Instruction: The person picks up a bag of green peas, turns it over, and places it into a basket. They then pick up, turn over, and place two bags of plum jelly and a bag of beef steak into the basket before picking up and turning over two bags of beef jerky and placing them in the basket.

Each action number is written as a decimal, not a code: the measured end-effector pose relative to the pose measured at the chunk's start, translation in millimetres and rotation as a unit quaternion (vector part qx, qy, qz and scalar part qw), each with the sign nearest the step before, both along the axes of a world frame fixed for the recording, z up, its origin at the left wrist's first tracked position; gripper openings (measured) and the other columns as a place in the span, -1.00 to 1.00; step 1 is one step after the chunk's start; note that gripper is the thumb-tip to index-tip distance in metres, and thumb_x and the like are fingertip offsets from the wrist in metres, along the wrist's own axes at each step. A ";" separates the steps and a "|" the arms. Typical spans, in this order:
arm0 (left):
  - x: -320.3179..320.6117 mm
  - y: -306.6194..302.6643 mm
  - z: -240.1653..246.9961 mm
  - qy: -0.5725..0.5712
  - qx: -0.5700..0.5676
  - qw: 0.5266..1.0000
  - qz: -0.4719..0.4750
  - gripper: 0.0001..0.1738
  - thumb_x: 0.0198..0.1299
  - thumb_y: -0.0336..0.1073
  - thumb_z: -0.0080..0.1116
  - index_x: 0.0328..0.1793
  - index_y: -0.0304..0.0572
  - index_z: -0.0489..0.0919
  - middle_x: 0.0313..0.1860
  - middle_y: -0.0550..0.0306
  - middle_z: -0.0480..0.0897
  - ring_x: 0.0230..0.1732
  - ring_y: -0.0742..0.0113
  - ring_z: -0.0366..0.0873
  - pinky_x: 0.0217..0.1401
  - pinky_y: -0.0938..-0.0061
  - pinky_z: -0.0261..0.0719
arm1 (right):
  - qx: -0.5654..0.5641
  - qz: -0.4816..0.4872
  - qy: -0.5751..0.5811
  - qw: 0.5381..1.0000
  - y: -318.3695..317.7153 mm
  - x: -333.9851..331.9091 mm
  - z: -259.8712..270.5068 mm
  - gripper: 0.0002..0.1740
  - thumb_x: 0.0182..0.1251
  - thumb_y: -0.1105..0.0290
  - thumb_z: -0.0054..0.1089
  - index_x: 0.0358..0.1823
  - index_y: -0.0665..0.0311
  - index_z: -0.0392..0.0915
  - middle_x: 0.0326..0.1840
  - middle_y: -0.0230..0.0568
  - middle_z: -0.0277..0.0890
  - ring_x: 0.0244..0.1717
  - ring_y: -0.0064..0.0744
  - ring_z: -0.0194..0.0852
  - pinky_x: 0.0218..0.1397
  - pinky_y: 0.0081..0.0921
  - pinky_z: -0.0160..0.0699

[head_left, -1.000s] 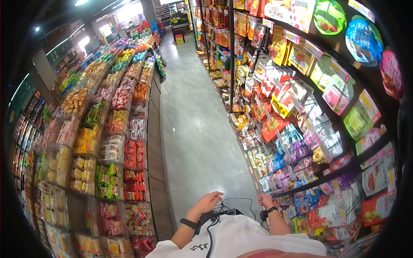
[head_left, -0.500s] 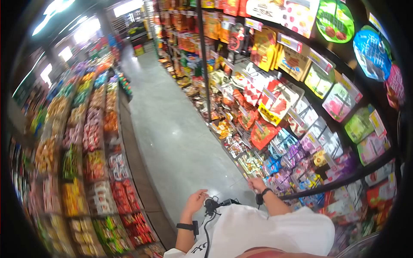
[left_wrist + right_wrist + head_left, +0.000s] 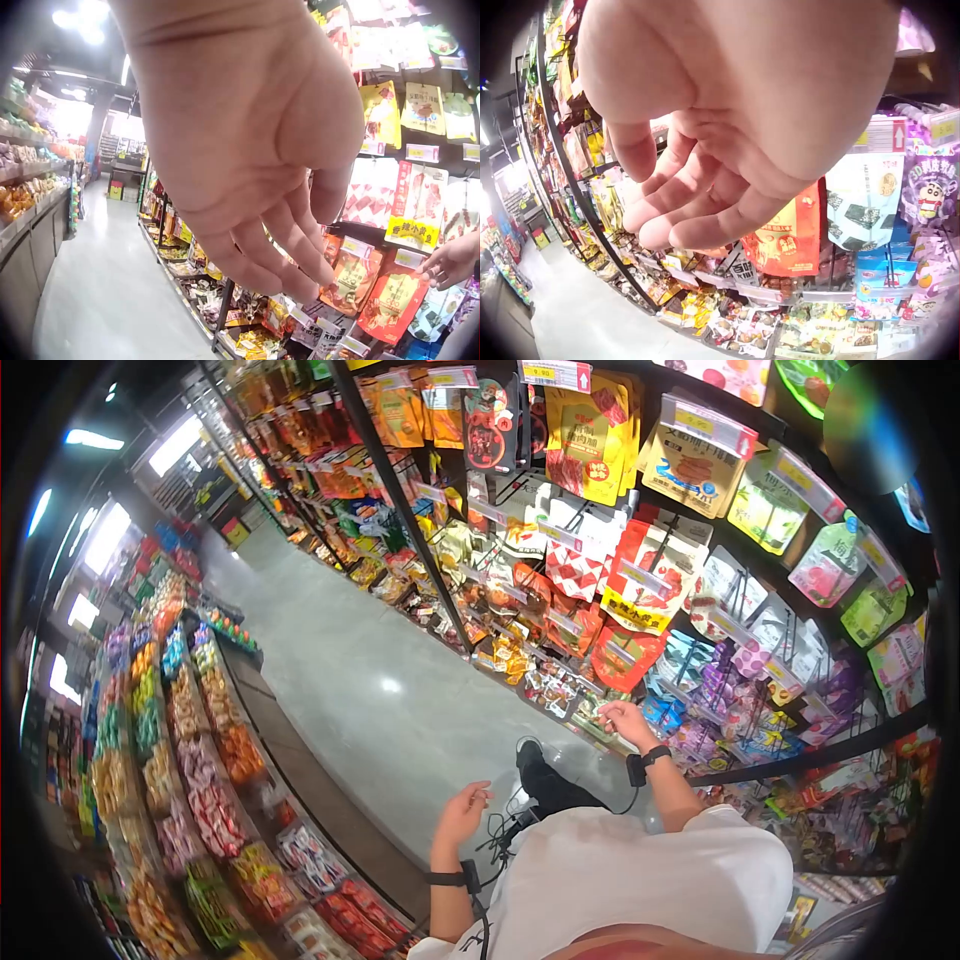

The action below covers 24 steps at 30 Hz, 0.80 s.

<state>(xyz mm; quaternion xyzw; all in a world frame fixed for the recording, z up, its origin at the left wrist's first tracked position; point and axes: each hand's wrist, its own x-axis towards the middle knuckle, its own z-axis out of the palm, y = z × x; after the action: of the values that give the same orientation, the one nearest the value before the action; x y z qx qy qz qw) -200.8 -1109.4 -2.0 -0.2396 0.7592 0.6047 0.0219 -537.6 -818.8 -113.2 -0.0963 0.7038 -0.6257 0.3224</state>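
My left hand point(image 3: 463, 812) hangs in front of my body over the aisle floor, fingers loosely bent, with nothing in it. In the left wrist view its palm point(image 3: 247, 127) fills the middle. The right hand point(image 3: 627, 722) is further forward and nearer the snack rack, its fingers relaxed and slightly curled around nothing. Behind it in the right wrist view hang a red snack pouch point(image 3: 787, 240) and a pale blue pouch with dark squares point(image 3: 864, 201). A red and white pouch with a yellow band point(image 3: 650, 585) hangs further up the rack.
The grey aisle floor point(image 3: 350, 660) runs between the rack on the right and a long low shelf of packaged snacks point(image 3: 215, 805) on the left. A black rack post point(image 3: 390, 490) stands ahead. Black cables point(image 3: 500, 835) dangle near my left wrist.
My view has swung right toward the rack, and the low shelf has slid left and down. The right hand has reached out further, and a dark-clad leg with a shoe has come into view.
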 end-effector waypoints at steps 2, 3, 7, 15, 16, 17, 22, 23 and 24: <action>-25.5 -28.8 -1.3 -0.005 0.012 1.000 -0.008 -0.62 0.59 -0.24 -0.06 0.36 -0.27 0.54 -0.01 0.12 0.75 -0.09 0.37 0.64 0.08 0.43 0.60 | -0.001 -0.006 0.016 1.000 -25.4 -17.4 12.8 -0.78 0.54 0.45 0.03 -0.02 0.34 0.66 -0.30 -0.33 0.68 -0.39 -0.62 0.57 -0.30 -0.62 0.57; -41.2 -45.4 -13.0 0.010 0.003 1.000 -0.026 -0.62 0.59 -0.24 -0.06 0.36 -0.28 0.54 0.00 0.11 0.74 -0.08 0.37 0.64 0.09 0.43 0.60 | 0.011 -0.013 0.028 0.999 -40.2 -24.8 21.0 -0.80 0.53 0.47 0.05 -0.03 0.35 0.66 -0.30 -0.32 0.68 -0.40 -0.60 0.56 -0.30 -0.60 0.57; -79.8 -133.6 -9.6 0.024 -0.024 0.999 -0.037 -0.61 0.60 -0.24 -0.09 0.37 -0.32 0.52 0.03 0.06 0.72 -0.03 0.36 0.62 0.12 0.40 0.60 | -0.027 -0.011 0.043 0.999 -117.7 -74.6 -0.7 -0.82 0.52 0.45 0.10 -0.05 0.31 0.68 -0.31 -0.31 0.69 -0.32 -0.56 0.62 -0.27 -0.57 0.61; -176.0 -256.0 9.6 0.035 -0.012 0.999 -0.005 -0.61 0.58 -0.29 -0.09 0.38 -0.33 0.51 0.01 0.01 0.71 -0.01 0.33 0.63 0.11 0.41 0.60 | 0.037 0.140 0.219 0.965 -299.6 -143.4 100.3 -0.76 0.55 0.31 0.15 0.01 0.33 0.65 -0.24 -0.31 0.68 -0.23 -0.58 0.62 -0.13 -0.55 0.64; -180.8 -266.5 8.0 0.038 0.001 0.999 -0.012 -0.60 0.58 -0.29 -0.09 0.39 -0.32 0.51 0.02 0.01 0.71 -0.01 0.33 0.64 0.10 0.42 0.59 | 0.033 0.149 0.234 0.960 -318.1 -148.1 118.0 -0.75 0.56 0.31 0.14 0.03 0.33 0.65 -0.24 -0.30 0.68 -0.22 -0.58 0.63 -0.11 -0.55 0.64; -187.3 -279.5 5.4 0.039 0.013 0.999 -0.019 -0.60 0.57 -0.29 -0.09 0.39 -0.31 0.51 0.02 0.02 0.72 -0.01 0.34 0.65 0.09 0.43 0.59 | 0.029 0.156 0.182 0.970 -329.2 -148.1 135.9 -0.73 0.57 0.32 0.12 0.07 0.36 0.64 -0.18 -0.29 0.69 -0.17 -0.58 0.64 -0.06 -0.53 0.66; -216.4 -337.1 10.7 0.008 -0.012 0.996 -0.090 -0.60 0.56 -0.27 -0.08 0.41 -0.22 0.52 0.07 0.06 0.75 -0.04 0.33 0.67 0.06 0.43 0.57 | -0.077 0.075 0.145 0.984 -372.4 -151.9 136.6 -0.73 0.46 0.43 0.14 0.07 0.39 0.65 -0.21 -0.24 0.72 -0.25 -0.55 0.64 -0.16 -0.51 0.63; -220.0 -351.4 5.5 0.016 -0.001 0.994 -0.105 -0.60 0.56 -0.27 -0.07 0.41 -0.20 0.52 0.07 0.07 0.75 -0.05 0.33 0.68 0.06 0.42 0.56 | -0.095 0.054 0.133 0.985 -373.5 -149.5 147.9 -0.73 0.47 0.42 0.14 0.08 0.38 0.65 -0.21 -0.26 0.72 -0.25 -0.57 0.63 -0.16 -0.53 0.63; -224.9 -365.6 9.3 0.019 -0.006 0.992 -0.125 -0.60 0.56 -0.26 -0.08 0.41 -0.20 0.52 0.07 0.08 0.75 -0.05 0.34 0.68 0.06 0.42 0.56 | -0.113 0.035 0.124 0.985 -375.3 -147.6 157.1 -0.73 0.48 0.42 0.13 0.09 0.37 0.65 -0.20 -0.27 0.72 -0.26 -0.59 0.62 -0.15 -0.56 0.63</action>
<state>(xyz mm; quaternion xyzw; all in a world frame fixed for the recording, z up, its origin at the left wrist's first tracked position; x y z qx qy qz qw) -425.7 -1475.0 7.2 -0.1319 0.7871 0.5971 0.0814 -685.1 -1194.1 43.9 -0.2332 0.6592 -0.6730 0.2413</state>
